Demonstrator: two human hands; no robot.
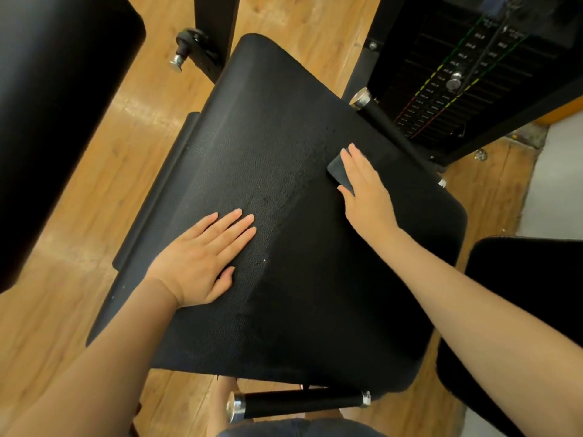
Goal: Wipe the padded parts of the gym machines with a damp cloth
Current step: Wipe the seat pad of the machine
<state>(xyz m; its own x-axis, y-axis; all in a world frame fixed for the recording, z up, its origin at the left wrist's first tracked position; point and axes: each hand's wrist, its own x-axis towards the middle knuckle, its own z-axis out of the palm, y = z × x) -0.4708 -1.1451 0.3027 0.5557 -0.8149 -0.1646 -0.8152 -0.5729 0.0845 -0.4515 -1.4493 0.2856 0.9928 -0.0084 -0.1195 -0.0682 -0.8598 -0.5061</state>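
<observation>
A large black padded seat [284, 171] fills the middle of the view, its textured surface showing a damp sheen down the centre. My left hand [202, 257] lies flat on the pad's left half, fingers straight and together. My right hand [362, 187] presses a dark folded cloth [339, 170] onto the pad near its right edge, fingers stretched out over the cloth. Only the cloth's left part shows from under the hand.
A black weight stack [467, 77] with a selector pin stands at the upper right. Chrome-capped black handles stick out at the right [375, 108] and at the bottom [299, 402]. Other black pads sit at the left [56, 121] and lower right [530, 294]. Wooden floor [110, 159] surrounds the machine.
</observation>
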